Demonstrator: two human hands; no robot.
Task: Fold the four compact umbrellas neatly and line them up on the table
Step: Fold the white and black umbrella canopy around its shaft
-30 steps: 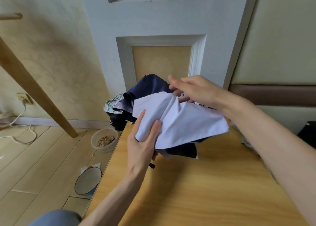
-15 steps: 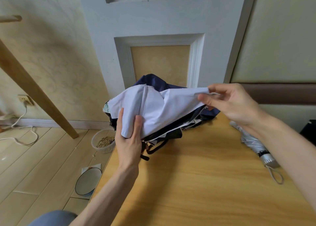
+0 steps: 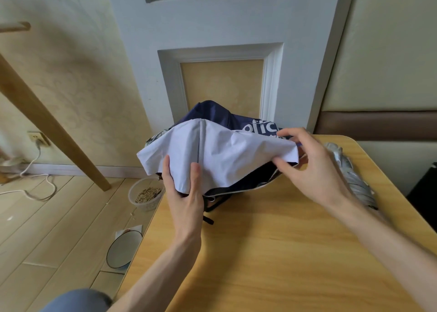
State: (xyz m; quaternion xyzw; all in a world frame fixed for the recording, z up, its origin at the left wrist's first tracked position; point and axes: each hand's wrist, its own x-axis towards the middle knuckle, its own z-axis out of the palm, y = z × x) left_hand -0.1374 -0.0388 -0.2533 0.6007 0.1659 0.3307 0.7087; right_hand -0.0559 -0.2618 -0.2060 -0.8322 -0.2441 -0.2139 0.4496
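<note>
Held umbrella: a loose compact umbrella of navy-blue fabric with white lettering and a pale lilac-white panel (image 3: pixel 224 151) sits bunched at the far left corner of the light wooden table (image 3: pixel 260 252). The pale panel is spread across its front. A black strap (image 3: pixel 214 206) trails from under it onto the tabletop.
Left hand: the left hand (image 3: pixel 186 193) reaches up to the near edge of the pale panel. The thumb and one finger lie on top of the cloth and the rest are hidden beneath it, so the fingers are clasping the fabric.
Right hand: the right hand (image 3: pixel 314 169) pinches the right-hand corner of the same panel between thumb and forefinger. The other fingers are loosely curled.
Second umbrella: a folded silver-grey compact umbrella (image 3: pixel 350 174) lies along the right edge of the table towards the far right corner, partly behind the right wrist.
Patterned cloth: a scrap of green-and-white patterned fabric (image 3: pixel 155 138) shows behind the left end of the pale panel. I cannot tell what it belongs to.
Floor: beside the left edge of the table stands a translucent plastic bowl of brownish grains (image 3: pixel 145 193). Nearer the camera lies a round white dish with a dark rim (image 3: pixel 124 248).
Pole: a slanted light wooden pole (image 3: pixel 47 122) meets the floor left of the bowl.
</note>
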